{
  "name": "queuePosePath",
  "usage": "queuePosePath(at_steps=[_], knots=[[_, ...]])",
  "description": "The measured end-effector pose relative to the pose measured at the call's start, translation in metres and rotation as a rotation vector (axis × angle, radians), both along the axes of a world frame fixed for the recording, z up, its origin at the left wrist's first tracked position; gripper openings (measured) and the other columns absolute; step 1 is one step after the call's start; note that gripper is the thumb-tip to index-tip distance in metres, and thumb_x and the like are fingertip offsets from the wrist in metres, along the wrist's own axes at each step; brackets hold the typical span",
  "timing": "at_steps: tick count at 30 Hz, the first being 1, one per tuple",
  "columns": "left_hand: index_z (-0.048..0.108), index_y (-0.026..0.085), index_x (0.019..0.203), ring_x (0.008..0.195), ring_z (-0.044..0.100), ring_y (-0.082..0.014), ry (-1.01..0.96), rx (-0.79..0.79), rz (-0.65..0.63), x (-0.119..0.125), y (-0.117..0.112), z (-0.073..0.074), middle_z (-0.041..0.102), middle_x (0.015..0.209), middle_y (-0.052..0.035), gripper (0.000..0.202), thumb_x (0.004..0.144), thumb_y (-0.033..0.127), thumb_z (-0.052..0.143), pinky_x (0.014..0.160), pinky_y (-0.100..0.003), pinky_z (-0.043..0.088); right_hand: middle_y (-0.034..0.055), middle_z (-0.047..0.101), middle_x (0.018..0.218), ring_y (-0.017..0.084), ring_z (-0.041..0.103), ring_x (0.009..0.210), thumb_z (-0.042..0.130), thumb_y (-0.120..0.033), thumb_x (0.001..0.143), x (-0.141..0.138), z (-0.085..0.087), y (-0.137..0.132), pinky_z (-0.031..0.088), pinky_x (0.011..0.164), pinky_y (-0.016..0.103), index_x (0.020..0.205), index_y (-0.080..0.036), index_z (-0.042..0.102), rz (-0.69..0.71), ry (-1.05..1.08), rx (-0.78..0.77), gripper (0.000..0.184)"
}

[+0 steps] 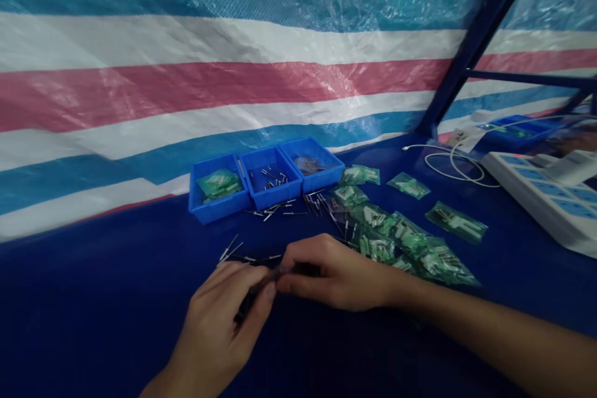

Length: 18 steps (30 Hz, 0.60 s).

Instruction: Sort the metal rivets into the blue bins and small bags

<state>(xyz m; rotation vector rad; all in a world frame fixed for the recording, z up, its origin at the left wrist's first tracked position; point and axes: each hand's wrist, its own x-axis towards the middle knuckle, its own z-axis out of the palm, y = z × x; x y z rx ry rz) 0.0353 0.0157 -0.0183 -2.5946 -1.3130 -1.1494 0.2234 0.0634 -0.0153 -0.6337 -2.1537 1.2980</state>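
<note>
Left hand (pixel 217 317) and right hand (pixel 333 275) meet above a dark blue tabletop (pixel 93 305), working a small dark piece (pixel 273 275).
Blurred and largely covered, the piece looks light, thin and perhaps pliable, likely best pinched by its edges. It sits between the two hands, the left thumb and fingers clamped on one end, the right fingertips together on the other, just beside loose metal pins (pixel 228 252).

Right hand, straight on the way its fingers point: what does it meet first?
Most likely the left hand, whose fingertips lie just ahead of the right hand; blur hides whether they touch.
</note>
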Motion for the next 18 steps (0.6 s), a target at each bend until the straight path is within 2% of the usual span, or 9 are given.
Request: queuePosePath(at_steps=[3,5,7,10,13,16,18], knots=[[0.054,0.020,0.106,0.074,0.065,-0.0134,-0.006,0.022,0.053,-0.0011,-0.0011,-0.0023,0.067,0.085,-0.0018,0.022,0.084,0.022,0.050,0.064,-0.021,0.053,-0.0037,0.048,0.060,0.005,0.043,0.050,0.052,-0.034,0.085,-0.0012,-0.0006,0.0010,0.034,0.047,0.016,0.069,-0.013,0.051,0.009,0.088,-0.268,0.026],[0.051,0.020,0.112,0.082,0.065,-0.0141,0.015,0.029,0.009,-0.0014,-0.0017,-0.0031,0.066,0.093,-0.0030,0.029,0.084,0.017,0.048,0.070,-0.023,0.053,-0.0020,0.051,0.064,0.004,0.046,0.048,0.051,-0.041,0.085,-0.0011,-0.0006,0.0028,0.036,0.046,0.017,0.069,-0.013,0.050,0.026,0.127,-0.413,0.032],[0.054,0.021,0.111,0.087,0.063,-0.0141,0.054,0.045,-0.049,-0.0013,-0.0019,-0.0033,0.065,0.097,-0.0034,0.032,0.083,0.010,0.045,0.074,-0.024,0.053,-0.0014,0.053,0.063,0.004,0.047,0.047,0.052,-0.047,0.083,-0.0006,-0.0010,0.0042,0.034,0.044,0.016,0.070,-0.013,0.051,0.034,0.127,-0.485,0.037],[0.057,0.021,0.105,0.084,0.064,-0.0145,0.068,0.099,-0.047,-0.0006,-0.0012,-0.0031,0.066,0.093,-0.0033,0.029,0.082,0.008,0.046,0.074,-0.026,0.053,-0.0016,0.053,0.061,0.004,0.047,0.047,0.052,-0.052,0.081,-0.0004,-0.0025,0.0036,0.035,0.044,0.015,0.070,-0.012,0.053,0.078,0.084,-0.519,0.041],[0.060,0.021,0.096,0.075,0.064,-0.0143,0.030,0.145,-0.040,-0.0001,-0.0005,-0.0024,0.067,0.084,-0.0018,0.018,0.083,0.013,0.050,0.068,-0.026,0.054,-0.0022,0.052,0.062,0.004,0.046,0.049,0.055,-0.047,0.081,-0.0012,-0.0036,0.0010,0.038,0.046,0.015,0.073,-0.012,0.053,0.093,0.088,-0.508,0.036],[0.060,0.022,0.086,0.070,0.065,-0.0131,-0.015,0.168,-0.036,0.0005,-0.0006,-0.0018,0.067,0.079,-0.0006,0.009,0.084,0.018,0.052,0.062,-0.023,0.054,-0.0039,0.051,0.070,0.005,0.047,0.053,0.064,-0.034,0.076,-0.0011,-0.0032,-0.0013,0.041,0.047,0.016,0.093,-0.016,0.052,0.056,0.184,-0.529,0.028],[0.061,0.022,0.084,0.069,0.065,-0.0124,-0.033,0.145,-0.006,0.0008,-0.0007,-0.0018,0.067,0.079,0.0000,0.009,0.085,0.021,0.052,0.061,-0.022,0.053,-0.0037,0.051,0.082,0.004,0.048,0.056,0.069,-0.024,0.071,0.0003,-0.0022,-0.0029,0.041,0.048,0.016,0.109,-0.021,0.047,0.033,0.217,-0.494,0.045]])
